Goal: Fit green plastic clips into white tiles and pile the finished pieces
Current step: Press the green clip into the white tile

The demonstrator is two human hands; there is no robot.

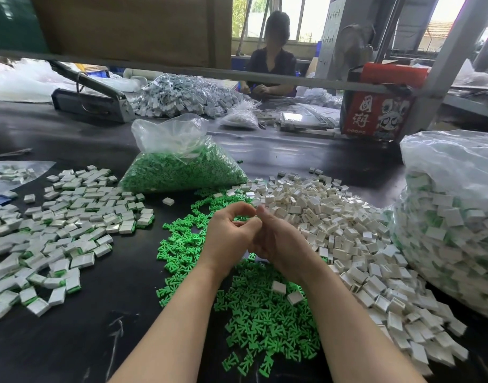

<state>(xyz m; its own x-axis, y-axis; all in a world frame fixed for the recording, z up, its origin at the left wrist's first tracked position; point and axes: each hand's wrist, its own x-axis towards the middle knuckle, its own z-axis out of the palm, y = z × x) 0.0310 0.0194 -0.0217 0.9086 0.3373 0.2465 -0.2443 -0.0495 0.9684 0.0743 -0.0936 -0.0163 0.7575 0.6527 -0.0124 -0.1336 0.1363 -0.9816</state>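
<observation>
Both hands meet above the middle of the black table [71,341], fingers curled inward and fingertips close together. The left hand [229,236] curls its thumb and forefinger into a ring; the right hand [278,244] has its fingers folded toward the left palm. Whatever small piece sits between them is hidden, so I cannot tell what either hand grips, nor which way that piece points.

Below and around the hands lies a spread of loose green clips [265,322], far too many to count, pointing every way with no common long axis. Two white tiles [286,292] rest on top of this green spread, just beneath the right wrist, both tilted.

To the right of the right hand a heap of empty white tiles [347,239] runs along the forearm, uncounted, their open slots facing many directions. Further right stands one large clear sack of finished pieces [452,225].

To the left of the left hand, well apart, lies the pile of finished pieces [71,217], white tiles with green edges showing, mostly lying flat.

Beyond the hands sits one clear bag of green clips [182,164], its mouth open upward. Farther off, a person [270,64] sits at the table's far side beside a red box [375,106].
</observation>
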